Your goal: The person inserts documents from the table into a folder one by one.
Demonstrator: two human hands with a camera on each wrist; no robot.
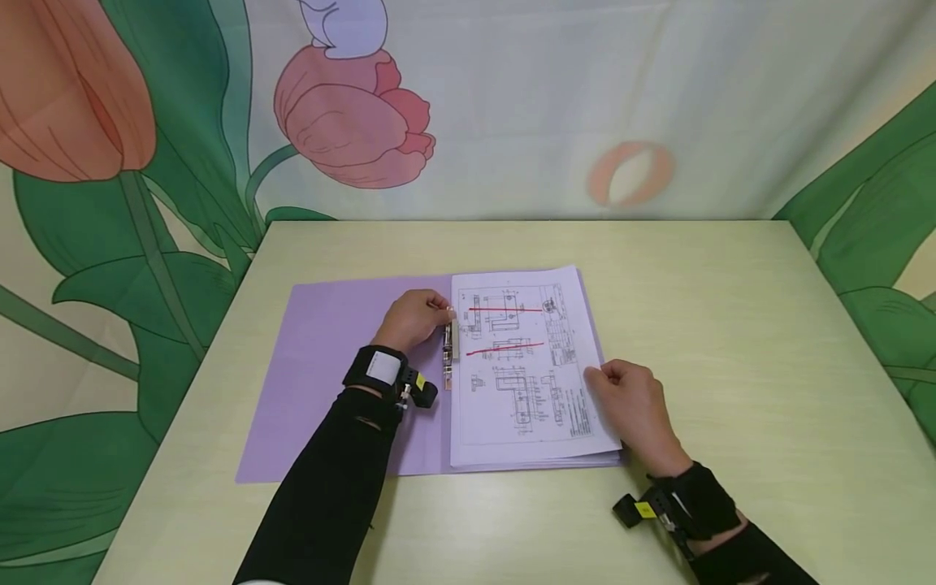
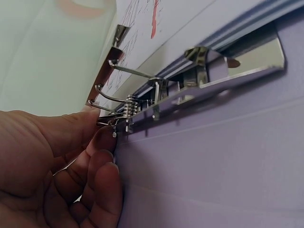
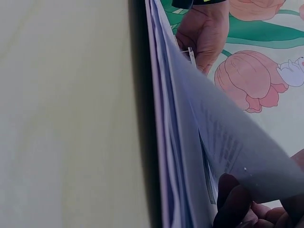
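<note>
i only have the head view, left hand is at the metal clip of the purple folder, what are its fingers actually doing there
Observer: In the left wrist view, the left hand pinches the small lever end of the metal clip between thumb and fingertips.
Operator: is the clip pressing down on the papers
Observer: Its clamp plate stands raised on two wire arms, tilted off the paper stack.
Operator: and the right hand, flat on the sheets?
Observer: No. In the right wrist view, the right hand has its fingers under the top sheet, which curves up off the sheets below.
</note>
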